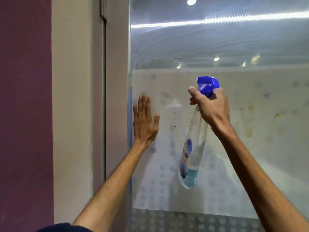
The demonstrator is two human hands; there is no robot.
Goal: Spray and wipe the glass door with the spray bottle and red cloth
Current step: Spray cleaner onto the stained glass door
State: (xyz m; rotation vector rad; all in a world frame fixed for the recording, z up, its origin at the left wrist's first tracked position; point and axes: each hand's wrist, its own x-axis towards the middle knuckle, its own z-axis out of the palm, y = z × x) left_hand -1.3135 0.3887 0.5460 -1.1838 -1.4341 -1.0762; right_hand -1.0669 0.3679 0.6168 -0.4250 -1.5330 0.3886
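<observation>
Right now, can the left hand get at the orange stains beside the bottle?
Probably yes. The left hand lies flat and empty on the glass door, and the nearest orange stains sit just right of its thumb with bare glass between. The spray bottle, held in the right hand, hangs beyond them.

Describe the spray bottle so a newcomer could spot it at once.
Start at the glass door with its frosted band. In front of the band, the right hand grips a spray bottle by the neck. It alone has a blue trigger head, a clear body and a little blue liquid.

Bare forearms; dark sleeve [63,227] at lower edge.
</observation>
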